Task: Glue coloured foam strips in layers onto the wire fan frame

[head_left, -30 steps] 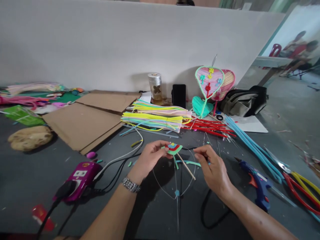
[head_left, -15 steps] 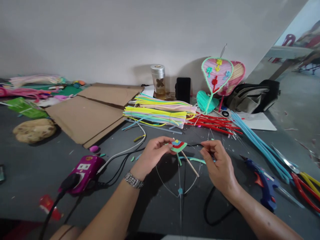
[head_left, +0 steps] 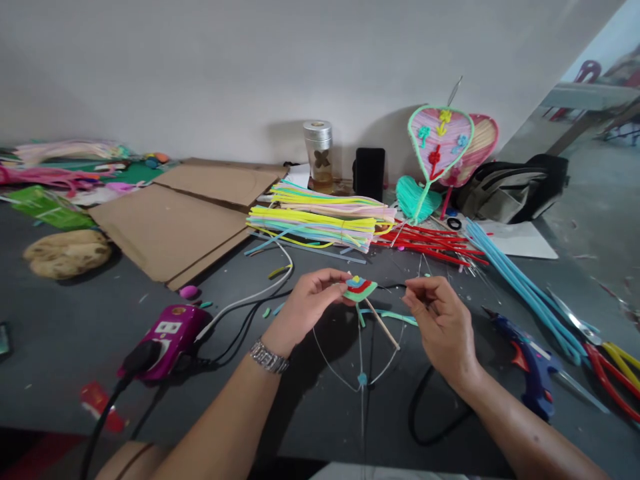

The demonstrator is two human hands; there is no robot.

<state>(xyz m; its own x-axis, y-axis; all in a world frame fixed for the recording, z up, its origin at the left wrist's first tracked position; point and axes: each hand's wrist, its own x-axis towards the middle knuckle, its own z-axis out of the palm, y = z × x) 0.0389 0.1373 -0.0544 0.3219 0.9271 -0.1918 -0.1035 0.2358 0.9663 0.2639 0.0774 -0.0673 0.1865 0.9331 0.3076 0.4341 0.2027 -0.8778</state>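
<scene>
My left hand [head_left: 305, 307] pinches the upper left edge of a thin wire frame [head_left: 360, 347] at a small woven patch [head_left: 360, 288] of green, red and blue strands. A thin wooden stick [head_left: 383, 323] slants down from the patch. My right hand [head_left: 437, 320] is closed in a pinch on the frame's right side, beside a teal strand [head_left: 395, 317]. A watch sits on my left wrist. Both hands hover just above the dark grey table [head_left: 60, 327].
A blue glue gun [head_left: 525, 360] lies to the right, with pliers [head_left: 607, 363] and blue tubes [head_left: 515, 280] beyond. A magenta power strip [head_left: 167, 337] with cords sits to the left. Bundled coloured strands [head_left: 320, 220], red strands [head_left: 430, 243], cardboard [head_left: 175, 220], a jar [head_left: 320, 153] and finished fans [head_left: 440, 143] stand farther back.
The view has shifted slightly, so things sit a little higher and farther right. Both hands keep their grip on the wire frame, raised a touch.
</scene>
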